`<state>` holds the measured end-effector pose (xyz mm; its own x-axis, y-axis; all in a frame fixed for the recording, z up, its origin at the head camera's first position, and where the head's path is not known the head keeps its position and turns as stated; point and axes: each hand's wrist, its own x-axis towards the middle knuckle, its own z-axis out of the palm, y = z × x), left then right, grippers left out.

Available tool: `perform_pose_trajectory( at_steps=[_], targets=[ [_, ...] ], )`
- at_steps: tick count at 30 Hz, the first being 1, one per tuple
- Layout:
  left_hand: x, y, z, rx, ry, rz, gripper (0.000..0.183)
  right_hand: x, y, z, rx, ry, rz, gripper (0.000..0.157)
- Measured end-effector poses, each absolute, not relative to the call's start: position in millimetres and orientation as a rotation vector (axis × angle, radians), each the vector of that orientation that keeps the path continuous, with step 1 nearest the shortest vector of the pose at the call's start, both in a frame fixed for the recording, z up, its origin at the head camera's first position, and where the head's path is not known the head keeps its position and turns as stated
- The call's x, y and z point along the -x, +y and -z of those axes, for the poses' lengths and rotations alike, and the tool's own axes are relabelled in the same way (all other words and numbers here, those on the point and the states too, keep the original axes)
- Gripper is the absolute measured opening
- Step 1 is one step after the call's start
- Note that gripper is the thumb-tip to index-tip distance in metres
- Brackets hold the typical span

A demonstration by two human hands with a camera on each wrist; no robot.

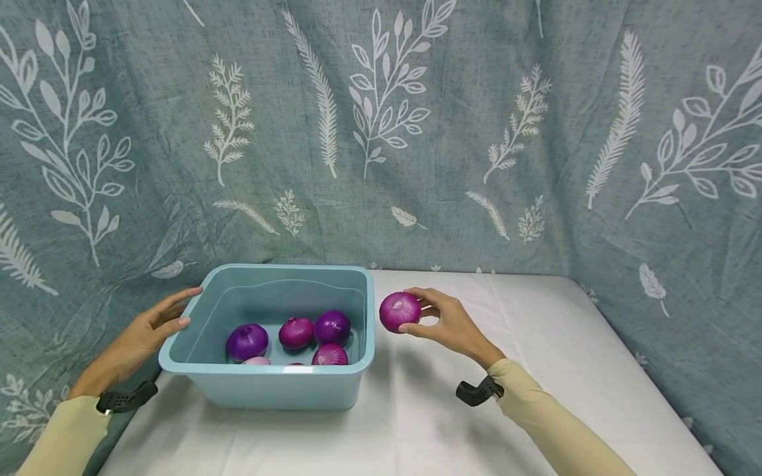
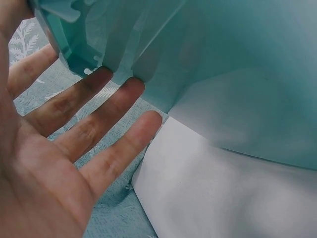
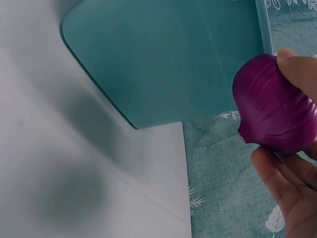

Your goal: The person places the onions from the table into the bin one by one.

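My right hand (image 1: pixel 445 322) pinches a red onion (image 1: pixel 399 312) between thumb and fingers, held up just right of a light blue plastic bin (image 1: pixel 280 390). In the right wrist view that onion (image 3: pixel 275 106) shows its pointed end, in front of the bin's outer wall (image 3: pixel 158 59). On the bin's left rim rests my left hand (image 1: pixel 139 337); in the left wrist view its fingers (image 2: pixel 94 129) are spread and nearly straight against the outer wall. Inside the bin lie several purple onions, among them a dark one (image 1: pixel 247 342), partly hidden by the front wall.
The bin stands on a table with a white cloth (image 1: pixel 476 403). A blue-green leaf-patterned curtain (image 1: pixel 357 218) hangs behind the table and along both sides. Each wrist wears a dark band (image 1: pixel 476 391).
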<state>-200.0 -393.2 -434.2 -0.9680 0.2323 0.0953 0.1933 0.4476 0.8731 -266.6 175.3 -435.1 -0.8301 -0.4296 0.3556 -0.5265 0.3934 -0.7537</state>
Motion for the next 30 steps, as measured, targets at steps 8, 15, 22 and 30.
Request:
perform_pose_trajectory(
  at_steps=[8,15,22,30],
  targets=[
    [198.1,-393.4,434.6,-0.381,2.639,-1.578,0.063,246.2,164.4,407.4,-0.876,-2.500,-1.471,0.066],
    [200.2,-393.5,435.2,-0.405,2.629,-1.592,0.062,234.3,158.3,390.0,-0.922,-2.451,-1.455,0.064],
    [199.6,-393.1,434.6,-0.421,2.624,-1.599,0.062,240.9,156.3,390.6,-0.909,-2.450,-1.462,0.065],
    [199.6,-392.4,433.6,-0.410,2.626,-1.594,0.062,249.5,152.8,397.4,-0.939,-2.420,-1.601,0.067]
  ],
)
